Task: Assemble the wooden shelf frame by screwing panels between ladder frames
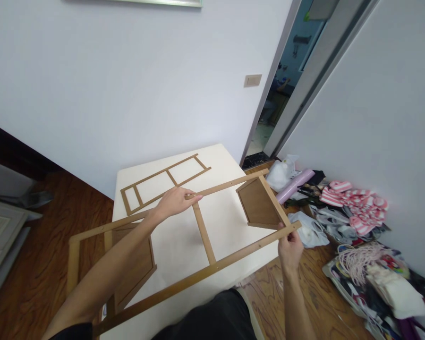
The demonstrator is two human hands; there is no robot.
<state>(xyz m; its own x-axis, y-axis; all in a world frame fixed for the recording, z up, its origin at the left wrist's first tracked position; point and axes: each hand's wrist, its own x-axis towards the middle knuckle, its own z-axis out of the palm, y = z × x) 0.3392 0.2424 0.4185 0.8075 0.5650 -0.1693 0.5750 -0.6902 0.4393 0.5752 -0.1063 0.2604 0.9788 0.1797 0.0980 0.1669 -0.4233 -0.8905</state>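
A ladder-shaped wooden frame (241, 254) is over the white table (221, 163), raised above its top, and both hands have hold of it. The left hand (174, 202) is partly closed, palm down, gripping the far rail where the middle crossbar (204, 233) meets it. The right hand (291, 244) is curled around the near rail, close to the right end corner; its fingers are mostly hidden, so I cannot tell how tightly they are closed. To hold this well, I would keep the two grips firm but not squeezing, share the weight evenly, and let neither rail rise more than the other, because a twist could strain the joints. It is also wise to watch the right panel (260, 205) and the left panel (140, 267), which slope below the rails, so they do not scrape the table; whether they touch it, I cannot tell. The long axis of the frame runs from the lower left, beside the person, to the upper right, with the right end pointing toward the doorway side. A second, flat wooden frame (156, 174) lies beyond it, near the wall, its long axis in roughly the same direction.
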